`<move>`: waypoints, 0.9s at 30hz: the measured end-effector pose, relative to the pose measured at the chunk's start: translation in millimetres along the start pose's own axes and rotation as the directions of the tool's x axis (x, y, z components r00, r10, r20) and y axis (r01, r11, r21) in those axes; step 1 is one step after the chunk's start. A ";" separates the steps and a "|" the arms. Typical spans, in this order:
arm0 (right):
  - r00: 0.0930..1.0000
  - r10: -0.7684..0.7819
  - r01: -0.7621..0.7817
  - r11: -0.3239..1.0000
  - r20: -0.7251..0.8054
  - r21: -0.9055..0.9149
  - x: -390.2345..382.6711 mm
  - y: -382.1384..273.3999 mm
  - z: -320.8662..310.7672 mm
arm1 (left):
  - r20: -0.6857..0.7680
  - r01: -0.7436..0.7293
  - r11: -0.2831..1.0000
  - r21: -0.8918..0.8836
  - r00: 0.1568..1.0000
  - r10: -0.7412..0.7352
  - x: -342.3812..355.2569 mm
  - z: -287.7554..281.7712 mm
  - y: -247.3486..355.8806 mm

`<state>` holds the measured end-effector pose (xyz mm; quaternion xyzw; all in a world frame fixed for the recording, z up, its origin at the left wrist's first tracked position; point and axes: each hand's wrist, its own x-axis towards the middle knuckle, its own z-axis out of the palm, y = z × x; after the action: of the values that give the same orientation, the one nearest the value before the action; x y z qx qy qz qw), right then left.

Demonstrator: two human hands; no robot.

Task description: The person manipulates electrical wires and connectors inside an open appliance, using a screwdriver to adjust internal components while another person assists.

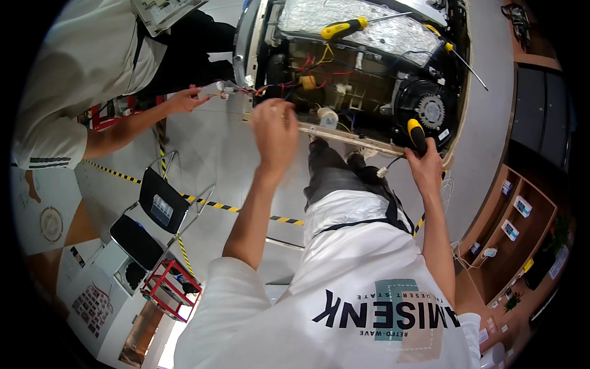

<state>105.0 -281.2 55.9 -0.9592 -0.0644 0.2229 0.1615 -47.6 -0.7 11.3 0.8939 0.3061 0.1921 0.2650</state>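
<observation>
An open appliance housing [362,129] spans the upper middle, holding foil-covered insulation [326,12], coloured wires [313,67] and a round black fan unit [418,92]. My left hand [274,132] is motion-blurred at its lower left edge, fingers curled and partly unclear. My right hand [424,163] grips a yellow-and-black screwdriver [415,130] at the lower right edge, below the fan. A white connector [382,172] dangles on a wire beside that hand. Two more screwdrivers, one [344,27] on the foil and another [448,47] to its right, lie across the housing.
A co-worker's hand [184,100] is by wires and connectors left of the housing. Below are a folding chair [157,203], a red metal stand [166,286] and striped floor tape [227,208]. A wooden shelf unit [504,234] stands at the right.
</observation>
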 end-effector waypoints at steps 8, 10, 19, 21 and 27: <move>0.966 -0.258 0.256 0.954 0.003 -0.158 -8.1 -32.3 3.9 | 0.365 0.409 0.906 -0.111 0.864 -0.346 43.9 -33.0 -109.2; 0.966 -0.259 0.255 0.950 0.001 -0.177 -8.5 -42.2 5.1 | 0.538 0.368 0.919 -0.143 0.808 -0.240 60.0 -31.9 -102.9; 0.945 -0.326 0.317 0.929 -0.019 -0.189 -5.9 -67.2 5.0 | 0.906 0.099 0.993 0.057 0.414 -0.093 97.7 -7.0 -95.1; 0.945 -0.328 0.323 0.928 0.003 -0.184 -5.2 -72.6 3.2 | 0.907 0.129 0.991 0.045 0.409 -0.095 96.4 -3.9 -97.1; 0.948 -0.316 0.316 0.938 0.024 -0.145 0.7 -80.8 2.3 | 0.881 0.636 0.743 -0.206 0.452 -0.143 93.5 -3.7 -117.0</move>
<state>100.4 -204.6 81.1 -0.9456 -0.2340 0.1887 0.1243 -32.5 139.9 -38.0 0.6691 0.2886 -0.2427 0.6404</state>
